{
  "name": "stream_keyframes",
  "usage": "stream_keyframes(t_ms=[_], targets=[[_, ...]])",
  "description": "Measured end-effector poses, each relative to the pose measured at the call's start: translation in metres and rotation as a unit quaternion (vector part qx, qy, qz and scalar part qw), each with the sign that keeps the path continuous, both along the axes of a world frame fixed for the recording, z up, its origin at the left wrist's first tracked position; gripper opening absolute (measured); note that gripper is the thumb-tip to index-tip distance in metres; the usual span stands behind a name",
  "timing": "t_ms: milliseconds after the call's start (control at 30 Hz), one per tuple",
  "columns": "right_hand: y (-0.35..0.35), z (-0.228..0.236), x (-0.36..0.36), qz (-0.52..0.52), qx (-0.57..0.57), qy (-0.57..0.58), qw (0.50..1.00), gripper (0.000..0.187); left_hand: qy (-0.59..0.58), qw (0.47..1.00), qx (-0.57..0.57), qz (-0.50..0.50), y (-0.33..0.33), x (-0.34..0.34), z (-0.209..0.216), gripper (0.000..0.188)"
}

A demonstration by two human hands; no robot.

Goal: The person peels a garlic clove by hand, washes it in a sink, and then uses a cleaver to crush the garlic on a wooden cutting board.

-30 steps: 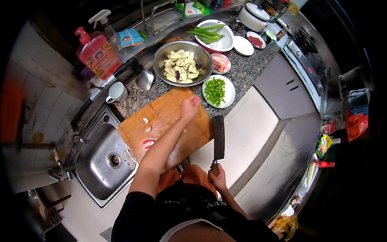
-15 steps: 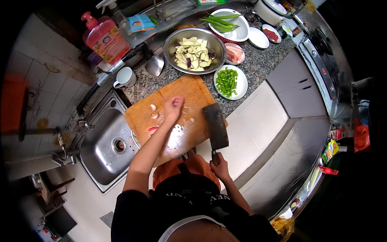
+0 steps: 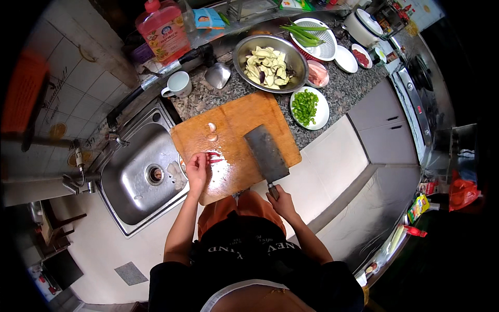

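The right hand grips a cleaver by its handle, blade across the near edge of the cutting board; apart from it, the left hand is at the red chillies by the left edge, pinching them or not I can't tell, garlic cloves lying beyond

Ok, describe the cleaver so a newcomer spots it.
Find the orange-brown cutting board. Over its right side is the cleaver, its handle gripped by the right hand. Its broad, dark rectangular blade sets it apart from the pale garlic cloves and red chilli pieces.
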State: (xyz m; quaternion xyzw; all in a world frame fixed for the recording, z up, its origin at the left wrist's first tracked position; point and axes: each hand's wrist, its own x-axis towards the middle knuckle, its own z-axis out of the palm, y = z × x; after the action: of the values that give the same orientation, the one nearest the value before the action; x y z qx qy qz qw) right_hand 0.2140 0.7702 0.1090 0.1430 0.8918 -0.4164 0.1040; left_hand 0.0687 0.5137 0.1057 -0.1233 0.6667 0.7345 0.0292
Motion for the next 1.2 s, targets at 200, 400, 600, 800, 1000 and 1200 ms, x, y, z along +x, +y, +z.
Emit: stream_keyframes(t_ms=[200,400,600,800,1000,1200], targets=[[-0.002,0.003,-0.004,-0.035,0.024,0.043,0.998,0.022,0.011,0.999,-0.033,-0.019,0.01,-0.012,0.014,0.015],[-0.008,-0.005,0.0,-0.026,-0.055,-0.039,0.997,0.021,0.026,0.998,-0.031,-0.051,0.021,-0.012,0.013,0.015],[0.001,0.034,-0.009,-0.128,-0.123,0.023,0.984,0.018,0.087,0.961,-0.226,-0.131,0.049,-0.017,-0.005,0.013],[0.001,0.041,-0.007,-0.177,-0.211,0.021,0.961,0.015,0.184,0.879,-0.34,-0.28,0.122,-0.024,-0.004,0.026],[-0.006,0.041,0.011,-0.194,-0.238,-0.011,0.952,0.015,0.136,0.898,-0.344,-0.24,0.131,-0.054,-0.025,0.025],[-0.009,0.038,0.009,-0.179,-0.236,-0.019,0.955,0.015,0.187,0.888,-0.376,-0.188,0.096,-0.097,-0.007,0.026]])
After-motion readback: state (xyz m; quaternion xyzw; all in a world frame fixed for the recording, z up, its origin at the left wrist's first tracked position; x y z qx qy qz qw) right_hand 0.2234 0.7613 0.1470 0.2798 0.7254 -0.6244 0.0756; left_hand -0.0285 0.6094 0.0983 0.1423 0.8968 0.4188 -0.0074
